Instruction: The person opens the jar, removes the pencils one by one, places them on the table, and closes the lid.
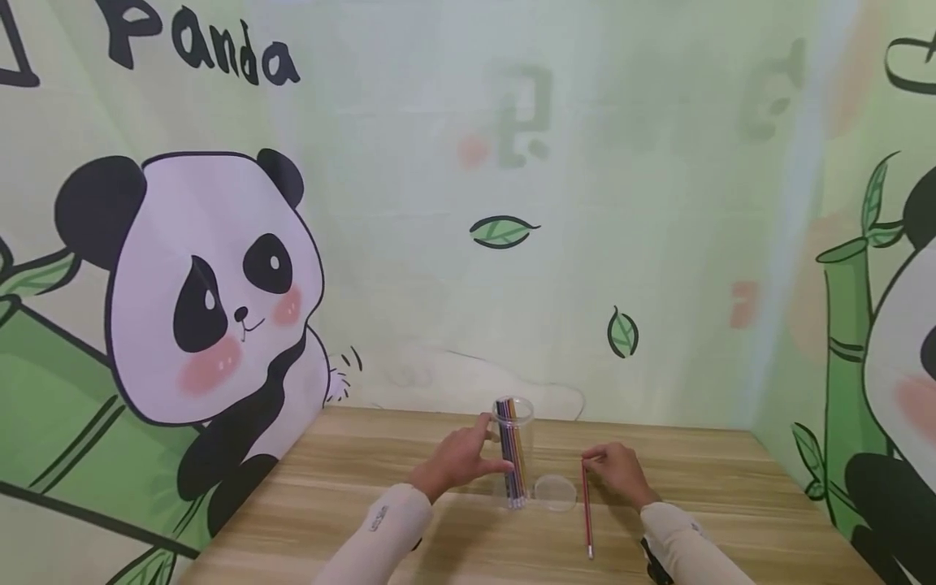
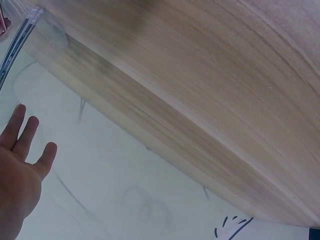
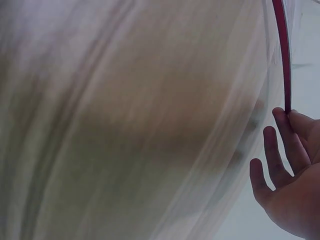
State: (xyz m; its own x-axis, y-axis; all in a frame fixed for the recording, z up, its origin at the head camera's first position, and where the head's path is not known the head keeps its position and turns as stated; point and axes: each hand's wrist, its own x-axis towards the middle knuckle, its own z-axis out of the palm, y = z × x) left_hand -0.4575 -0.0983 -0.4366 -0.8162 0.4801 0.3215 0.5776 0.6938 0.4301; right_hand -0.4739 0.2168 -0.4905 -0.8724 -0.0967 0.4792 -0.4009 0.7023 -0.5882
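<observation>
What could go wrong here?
The red pencil might slip, since the right hand pinches it only near one end. The tall, narrow clear container stands open, so a nudge from the left hand at its side could tip it and spill the pencils inside.

Left arm (image 1: 380,532) angling forward and inward; my left grip (image 1: 457,457) spreading fingers (image 2: 46,157) apart, thumb (image 1: 499,465) pointing right. Right arm (image 1: 687,540) slanting forward and inward; my right grip (image 1: 616,471) pinching between thumb and index finger (image 3: 292,142), other visible fingers fanning out. I'm holding both grips apart.
</observation>
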